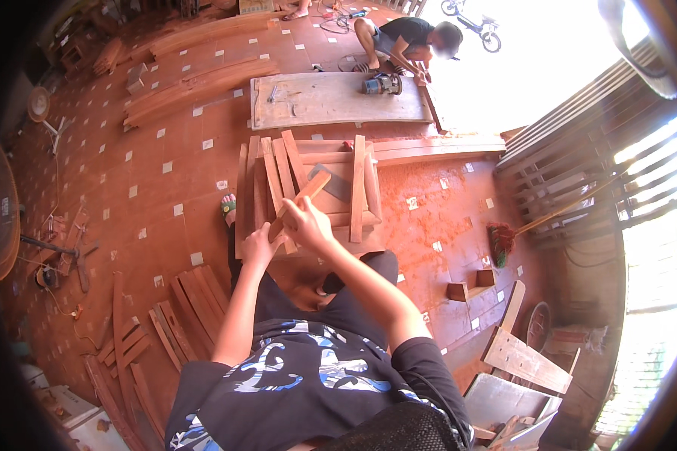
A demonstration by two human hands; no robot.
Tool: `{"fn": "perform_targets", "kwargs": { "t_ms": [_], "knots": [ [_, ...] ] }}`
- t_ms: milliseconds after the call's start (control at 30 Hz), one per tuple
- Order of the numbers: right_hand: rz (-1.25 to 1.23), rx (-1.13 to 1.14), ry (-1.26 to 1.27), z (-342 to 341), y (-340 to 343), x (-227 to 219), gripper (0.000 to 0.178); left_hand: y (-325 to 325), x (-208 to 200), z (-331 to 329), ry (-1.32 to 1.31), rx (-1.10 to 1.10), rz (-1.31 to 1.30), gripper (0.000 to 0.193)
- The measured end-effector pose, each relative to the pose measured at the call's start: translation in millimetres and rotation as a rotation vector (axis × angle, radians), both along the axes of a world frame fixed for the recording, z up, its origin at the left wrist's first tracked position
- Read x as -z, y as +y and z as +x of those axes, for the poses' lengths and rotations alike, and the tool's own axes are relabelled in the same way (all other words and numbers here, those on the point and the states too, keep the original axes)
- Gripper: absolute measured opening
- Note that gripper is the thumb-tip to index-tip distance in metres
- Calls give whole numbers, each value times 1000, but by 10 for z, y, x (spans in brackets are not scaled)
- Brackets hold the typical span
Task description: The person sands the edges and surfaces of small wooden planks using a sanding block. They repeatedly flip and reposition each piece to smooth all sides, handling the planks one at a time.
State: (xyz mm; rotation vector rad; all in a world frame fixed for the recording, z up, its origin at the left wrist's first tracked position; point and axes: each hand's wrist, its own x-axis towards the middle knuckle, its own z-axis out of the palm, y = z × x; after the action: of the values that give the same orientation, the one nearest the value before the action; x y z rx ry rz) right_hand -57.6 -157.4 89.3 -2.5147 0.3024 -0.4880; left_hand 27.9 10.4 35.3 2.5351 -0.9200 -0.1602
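Observation:
A short wooden slat (316,183) is held at a slant in front of me, its far end pointing up and to the right. My left hand (263,245) is closed round its near end. Farther along, my right hand (308,224) is closed on the same slat. Below my hands is a low wooden stand (365,242) with several loose slats lying across its top. One slat (358,188) lies along its right side. A flat grey piece (337,183) rests near the middle, partly hidden behind the held slat.
Beyond the stand, a person (410,45) crouches by a low board (323,105) with a blue power tool (382,84) on it. Wood strips (195,297) lie at my lower left. A red-headed mop (502,244) and a small wooden frame (472,286) are at right.

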Motion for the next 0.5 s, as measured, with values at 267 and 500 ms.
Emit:
{"fn": "perform_targets", "kwargs": {
  "t_ms": [267, 500],
  "knots": [
    [-168, 266, 37, 375, -912, 133, 65, -217, 4, -111, 38, 52, 29, 77],
    [-127, -36, 52, 312, -177, 160, 65, -234, 179, -68, -2, 96, 29, 64]
  ]
}}
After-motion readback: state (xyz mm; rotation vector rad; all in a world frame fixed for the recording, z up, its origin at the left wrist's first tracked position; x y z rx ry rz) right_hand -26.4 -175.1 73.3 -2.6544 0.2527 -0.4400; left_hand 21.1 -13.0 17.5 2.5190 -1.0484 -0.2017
